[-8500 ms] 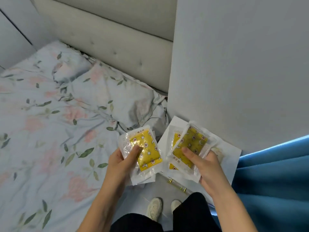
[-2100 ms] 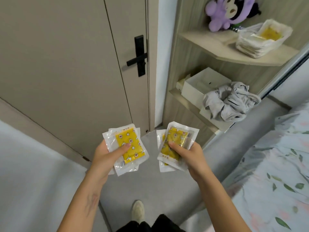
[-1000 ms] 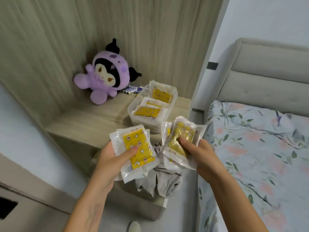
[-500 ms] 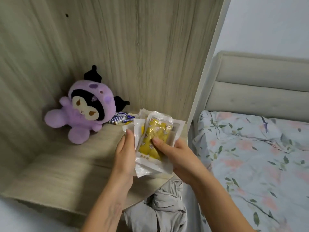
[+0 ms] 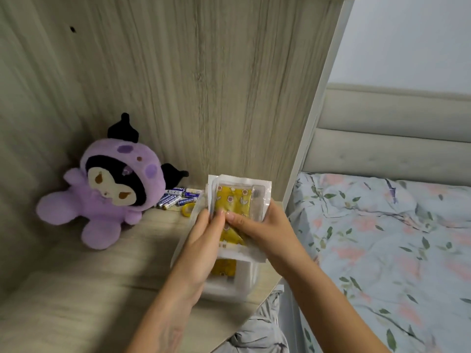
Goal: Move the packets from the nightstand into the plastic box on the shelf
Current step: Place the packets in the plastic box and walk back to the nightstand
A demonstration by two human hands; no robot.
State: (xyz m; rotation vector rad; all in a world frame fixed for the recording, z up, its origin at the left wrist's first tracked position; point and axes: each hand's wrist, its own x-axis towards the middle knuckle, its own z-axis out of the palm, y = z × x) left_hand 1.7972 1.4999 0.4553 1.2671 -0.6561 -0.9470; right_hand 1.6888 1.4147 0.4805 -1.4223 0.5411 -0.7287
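Head view: the left hand (image 5: 204, 240) and the right hand (image 5: 262, 228) meet at the middle of the frame, both gripping one stack of packets (image 5: 238, 200). The left hand's fingers curl round the stack's left edge with the thumb pressed on the front; the right hand clasps the right edge, its thumb lying across the yellow print of the front packet. The stack stands nearly upright, directly above the plastic box (image 5: 237, 284), which sits at the right end of the shelf (image 5: 76, 289) and shows another yellow packet inside, at 6 o'clock from the hands. At 10 o'clock from the stack, a cluster of batteries (image 5: 178, 197) lies against the wood-grain back panel, with a small yellow ring just beside them. Further out at 9 o'clock sits a purple plush toy (image 5: 107, 189), leaning into the corner. At 6 o'clock below the shelf edge hangs grey cloth (image 5: 265, 332). At 3 o'clock spreads a bed (image 5: 395, 250) with a floral sheet and a padded headboard.
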